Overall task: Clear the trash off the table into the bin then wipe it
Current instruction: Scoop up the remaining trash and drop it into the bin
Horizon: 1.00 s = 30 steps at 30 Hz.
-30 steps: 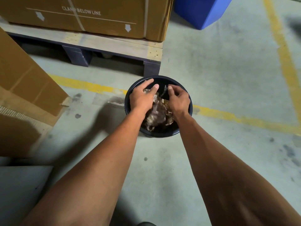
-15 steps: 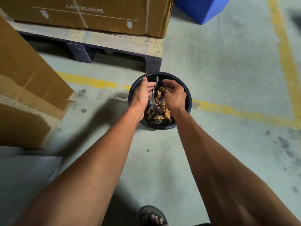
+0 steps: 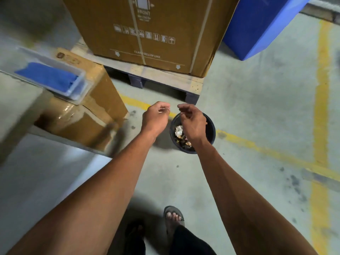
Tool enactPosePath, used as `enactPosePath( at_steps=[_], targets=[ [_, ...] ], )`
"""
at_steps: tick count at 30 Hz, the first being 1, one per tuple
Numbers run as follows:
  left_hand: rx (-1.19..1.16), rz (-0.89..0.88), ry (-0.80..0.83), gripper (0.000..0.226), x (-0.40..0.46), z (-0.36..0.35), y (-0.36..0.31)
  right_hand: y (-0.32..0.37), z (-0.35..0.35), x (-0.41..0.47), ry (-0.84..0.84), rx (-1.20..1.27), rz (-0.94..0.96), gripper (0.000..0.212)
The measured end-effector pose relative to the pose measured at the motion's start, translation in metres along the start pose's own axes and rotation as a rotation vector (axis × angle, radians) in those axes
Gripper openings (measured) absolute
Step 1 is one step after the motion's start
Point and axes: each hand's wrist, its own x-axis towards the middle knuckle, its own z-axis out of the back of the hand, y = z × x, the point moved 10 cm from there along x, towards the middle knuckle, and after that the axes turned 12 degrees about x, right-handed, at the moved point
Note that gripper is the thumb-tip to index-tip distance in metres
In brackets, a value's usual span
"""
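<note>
A small black bin (image 3: 211, 131) stands on the concrete floor, holding crumpled wrappers and paper trash (image 3: 179, 132). My right hand (image 3: 193, 122) hangs above the bin with loosely curled fingers and nothing in it. My left hand (image 3: 155, 116) is just left of the bin, raised, fingers also loosely curled and holding nothing. At the left, a grey table (image 3: 16, 100) shows its edge, with a clear tray (image 3: 81, 89) on it holding a folded blue cloth (image 3: 47, 76).
A large strapped cardboard box (image 3: 147, 30) sits on a wooden pallet (image 3: 161, 76) beyond the bin. Another cardboard box (image 3: 99, 100) stands under the table. A blue container (image 3: 261, 24) is at the back right. Yellow floor lines (image 3: 322, 89) run past. My sandalled feet (image 3: 173, 216) are below.
Both hands have lifted out of the bin, leaving the trash inside. My view has risen and pulled back, bringing the table, tray and blue cloth into sight.
</note>
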Motion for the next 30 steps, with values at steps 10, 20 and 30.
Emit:
enactPosePath(
  at_steps=[10,20,30],
  targets=[
    [0.067,0.023,-0.313,0.024,-0.101,0.258,-0.120,0.290,-0.113,-0.047,0.254,0.028,0.213,0.028],
    [0.063,0.179,-0.638,0.025,-0.249,0.486,-0.050,0.422,-0.304,-0.206,0.656,0.043,0.328,0.028],
    [0.144,0.375,-0.815,0.033,-0.401,0.600,0.096,0.407,-0.442,-0.403,1.048,-0.104,0.308,0.031]
  ],
)
